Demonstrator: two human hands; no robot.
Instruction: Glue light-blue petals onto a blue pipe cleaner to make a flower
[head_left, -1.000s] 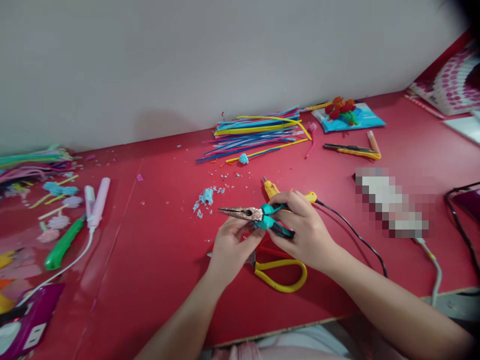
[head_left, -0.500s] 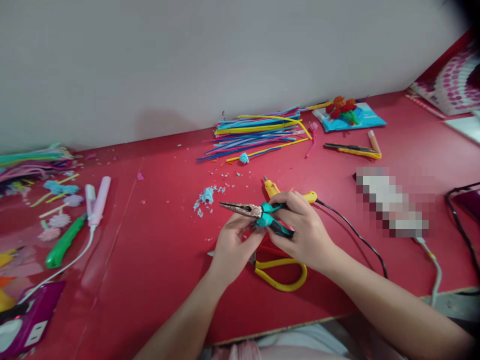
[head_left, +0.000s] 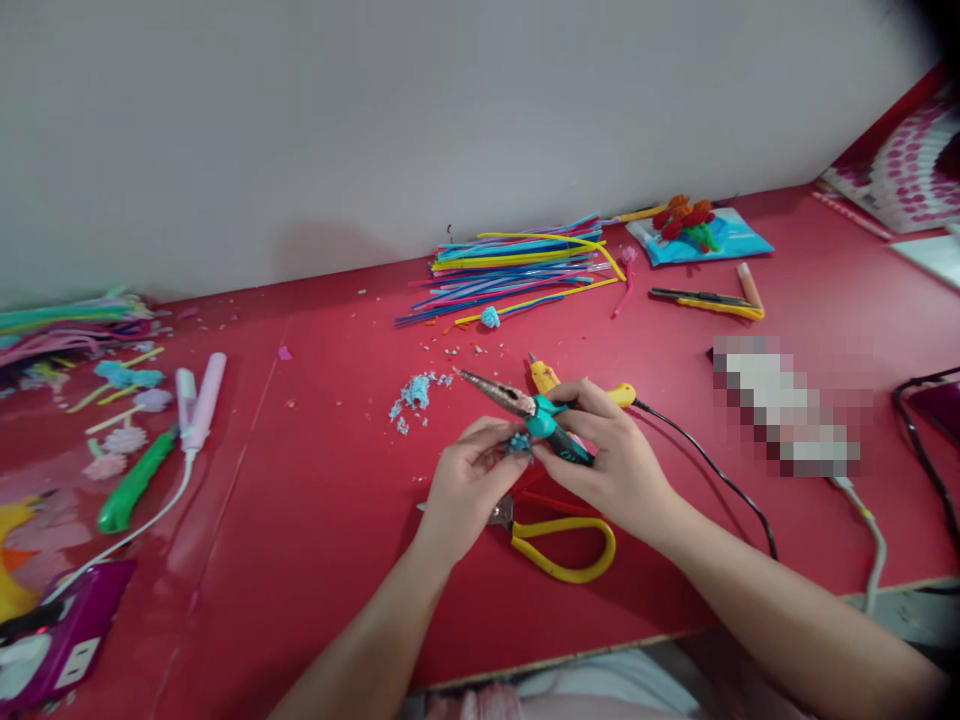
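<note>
My right hand (head_left: 626,450) is wrapped round the teal and black handles of the long-nose pliers (head_left: 517,398), whose rusty jaws point up and left. Just below the pliers, my left hand (head_left: 469,480) pinches a small blue fuzzy flower-like piece (head_left: 519,443) between thumb and fingers. Part of that piece is hidden by the fingertips. Under both hands lie yellow-handled scissors (head_left: 566,570), their blades partly covered by my left hand. A yellow glue gun or soldering tool (head_left: 545,377) with a black cord rests behind the pliers.
Blue fluff scraps (head_left: 415,393) lie left of the pliers. A pile of pipe cleaners (head_left: 517,265) sits by the wall. Leftward are a green-handled tool (head_left: 135,485), a pink corded iron (head_left: 204,405) and a purple power strip (head_left: 94,620). Rightward are yellow tweezers or cutters (head_left: 712,300).
The pliers have shifted slightly right, their jaws tilting more upward. The blue piece in my left hand has come into clearer view beneath them.
</note>
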